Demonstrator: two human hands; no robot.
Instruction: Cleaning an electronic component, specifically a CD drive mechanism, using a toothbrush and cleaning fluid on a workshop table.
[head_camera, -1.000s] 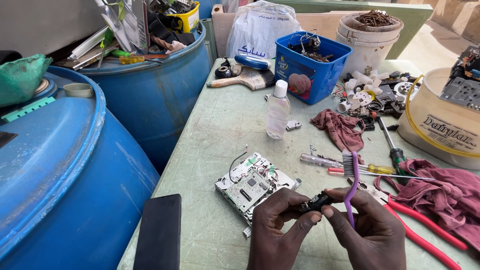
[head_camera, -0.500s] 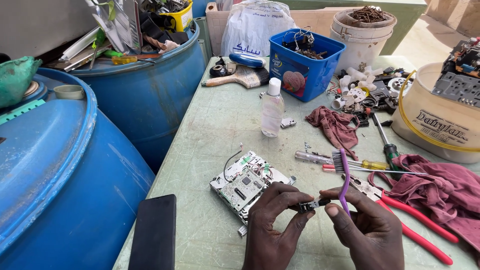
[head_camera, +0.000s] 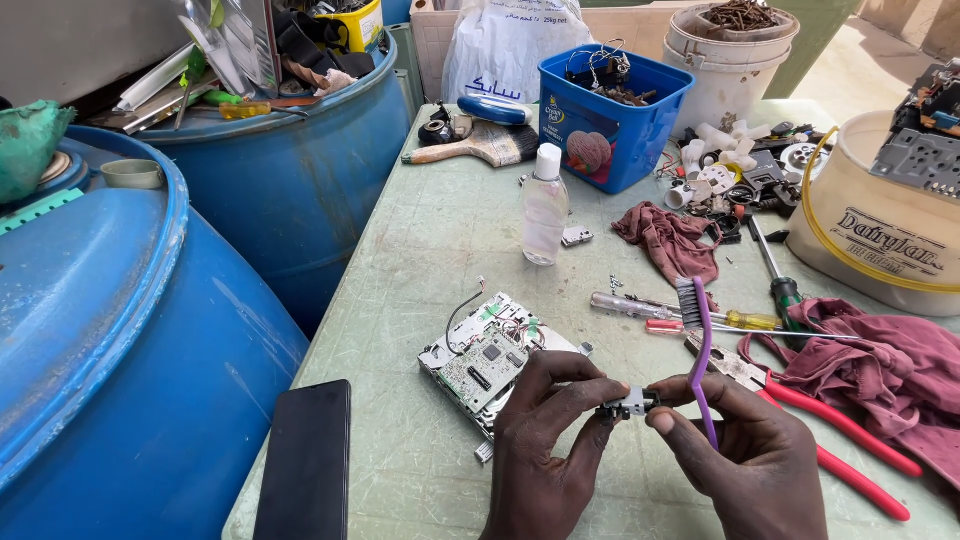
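My left hand (head_camera: 545, 450) and my right hand (head_camera: 745, 455) meet low over the pale green table (head_camera: 430, 260), pinching a small grey electronic part (head_camera: 628, 404) between their fingertips. A purple toothbrush (head_camera: 700, 350) stands upright in my right hand, bristles up. Just left of my hands lies an opened metal device with a green circuit board (head_camera: 485, 360) and loose wires.
Red-handled pliers (head_camera: 830, 445), screwdrivers (head_camera: 690, 315), maroon rags (head_camera: 880, 365), a clear bottle (head_camera: 545, 205), a blue tub (head_camera: 610, 115), a paintbrush (head_camera: 475, 150), a cream bucket (head_camera: 880, 225) and small parts fill the table. A black phone (head_camera: 305, 460) lies at the near edge. Blue barrels (head_camera: 110, 330) stand left.
The view has shifted slightly right and my hands stay together on the small part. The toothbrush stays upright in my right hand.
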